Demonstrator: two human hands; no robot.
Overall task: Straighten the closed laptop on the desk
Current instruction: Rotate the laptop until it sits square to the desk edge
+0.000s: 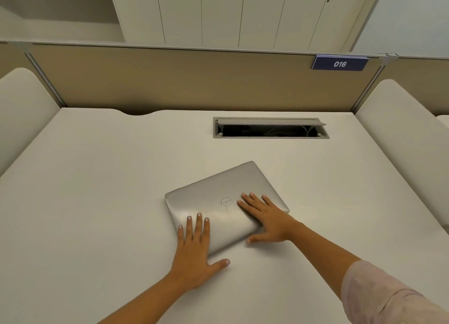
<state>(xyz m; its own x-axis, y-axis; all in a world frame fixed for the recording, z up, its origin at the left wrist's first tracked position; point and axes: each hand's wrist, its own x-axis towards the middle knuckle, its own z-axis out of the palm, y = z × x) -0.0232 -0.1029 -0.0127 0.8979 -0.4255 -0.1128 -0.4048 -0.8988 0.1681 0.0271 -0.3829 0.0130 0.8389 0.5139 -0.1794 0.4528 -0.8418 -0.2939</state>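
Note:
A closed silver laptop lies on the white desk, turned at an angle so its far edge rises to the right. My left hand lies flat with spread fingers on the laptop's near left corner, its thumb on the desk by the front edge. My right hand lies flat on the lid's right part, fingers pointing up-left toward the round logo, thumb against the near right corner. Neither hand is curled around the laptop.
An open cable hatch with wires inside is set into the desk behind the laptop. A tan partition with a "016" sign stands at the back. White side dividers flank the desk; cabinets stand beyond.

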